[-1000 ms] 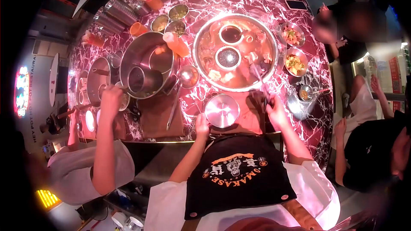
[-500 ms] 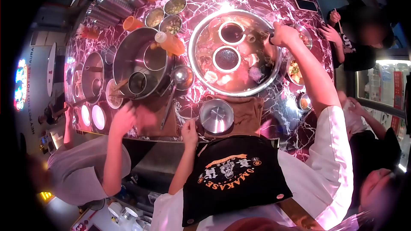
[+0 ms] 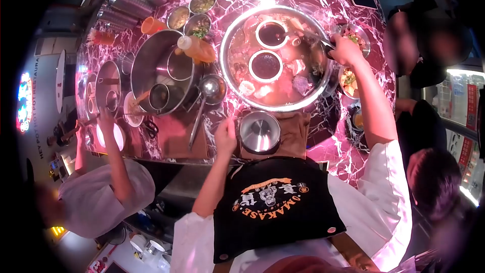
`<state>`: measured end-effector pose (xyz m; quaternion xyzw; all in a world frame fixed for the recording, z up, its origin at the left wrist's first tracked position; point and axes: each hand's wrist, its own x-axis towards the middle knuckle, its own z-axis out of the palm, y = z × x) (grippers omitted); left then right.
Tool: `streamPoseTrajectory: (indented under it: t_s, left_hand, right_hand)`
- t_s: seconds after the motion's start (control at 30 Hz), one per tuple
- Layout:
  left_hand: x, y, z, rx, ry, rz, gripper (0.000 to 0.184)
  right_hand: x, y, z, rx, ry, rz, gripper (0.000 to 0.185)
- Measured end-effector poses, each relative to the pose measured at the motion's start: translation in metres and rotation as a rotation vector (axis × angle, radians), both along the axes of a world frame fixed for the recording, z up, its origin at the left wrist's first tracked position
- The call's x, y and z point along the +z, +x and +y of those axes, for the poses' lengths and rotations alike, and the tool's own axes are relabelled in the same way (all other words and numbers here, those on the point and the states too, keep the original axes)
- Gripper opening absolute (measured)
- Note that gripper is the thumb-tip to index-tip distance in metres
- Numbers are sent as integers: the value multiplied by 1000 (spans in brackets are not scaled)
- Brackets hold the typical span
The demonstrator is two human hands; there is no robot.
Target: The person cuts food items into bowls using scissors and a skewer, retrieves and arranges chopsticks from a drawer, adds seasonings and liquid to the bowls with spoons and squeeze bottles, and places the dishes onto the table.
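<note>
My right hand (image 3: 346, 50) is closed around the dark handle of a metal utensil (image 3: 316, 36), which reaches over the right side of a big round pot (image 3: 227, 78) of food in broth. Two white-rimmed cups (image 3: 271, 34) of dark liquid sit inside the pot. My left hand (image 3: 226, 134) is closed just left of a shiny steel bowl (image 3: 260, 131). Something thin and pale rises from its fingers, too faint to make out. Below the pot, the steel bowl stands on a brown cloth (image 3: 294, 130).
Left of the pot are a ladle (image 3: 208, 87), a deep steel pot (image 3: 142, 60), an orange bottle (image 3: 196, 49) and small bowls (image 3: 202, 2). Food bowls (image 3: 349, 82) and a phone (image 3: 363, 0) lie right. A co-worker's hand (image 3: 106, 119) is over plates at left.
My right hand has gone from the front edge up to the pot's right rim with the utensil. My left hand has shifted slightly up and left. The co-worker's hand has moved left.
</note>
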<state>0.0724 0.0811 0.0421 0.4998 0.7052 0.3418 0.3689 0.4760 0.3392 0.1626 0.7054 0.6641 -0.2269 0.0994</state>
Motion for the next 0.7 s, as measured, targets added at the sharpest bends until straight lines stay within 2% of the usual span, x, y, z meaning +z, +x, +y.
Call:
streamPoseTrajectory:
  t_s: [0.03, 0.07, 0.13, 0.17, 0.2, 0.23, 0.27, 0.37, 0.43, 0.47, 0.7]
  left_hand:
    - [21, 3, 17, -114, 35, 13, 28]
    - [37, 13, 35, -67, -43, -113, 25]
    - [25, 18, 66, -162, 28, -191, 23]
    - [40, 22, 84, -274, -16, -158, 21]
    - [47, 26, 99, -303, -176, -284, 21]
    - [52, 32, 108, -312, -208, -420, 19]
    - [44, 35, 118, -357, -260, -429, 21]
    - [53, 46, 129, -400, -307, -335, 21]
    - [56, 43, 126, -413, -318, -255, 21]
    - [42, 37, 125, -455, -316, -183, 21]
    - [25, 24, 91, -336, -387, -483, 14]
  right_hand:
    - [0, 6, -9, -17, 24, 44, 57]
    - [1, 13, -20, -37, 48, 89, 57]
    - [-6, 21, -49, -45, 123, 130, 54]
    - [-2, 21, -65, -70, 112, 137, 53]
    - [1, 20, -82, -94, 103, 142, 51]
    - [0, 20, -101, -96, 112, 199, 49]
    - [-1, 18, -120, -160, 78, 267, 46]
    - [14, -9, -169, -117, 112, 156, 45]
    - [4, -18, -192, -67, 150, 127, 44]
    - [3, -21, -202, -52, 163, 138, 44]
    - [2, -52, -248, 154, 296, 63, 38]
